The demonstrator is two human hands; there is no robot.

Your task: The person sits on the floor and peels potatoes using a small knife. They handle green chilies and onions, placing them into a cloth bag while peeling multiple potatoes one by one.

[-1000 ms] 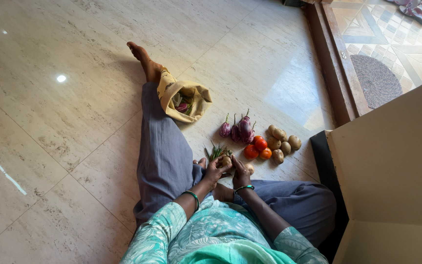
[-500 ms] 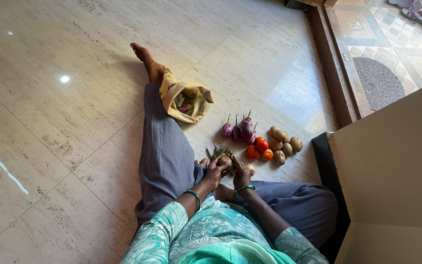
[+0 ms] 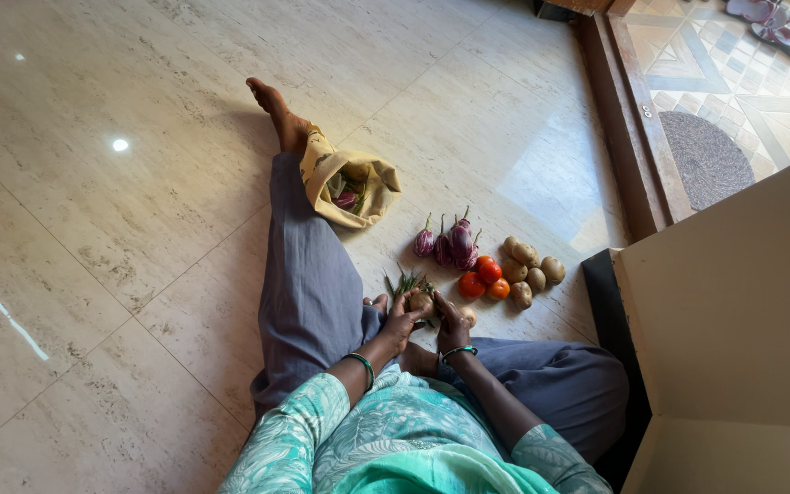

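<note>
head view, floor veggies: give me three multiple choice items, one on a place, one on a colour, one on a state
1. Where do the brinjals lie?
A. inside the cloth bag
B. on the floor beyond the tomatoes
C. on the doormat

2. What colour are the tomatoes?
A. red-orange
B. green
C. white

3. How is the cloth bag?
A. tied shut
B. folded flat
C. open at the mouth

Key:
1 B, they sit on the bare floor, farther from the person than the tomatoes.
2 A, they show red and orange beside the brown potatoes.
3 C, its rim gapes and produce shows inside.
</note>
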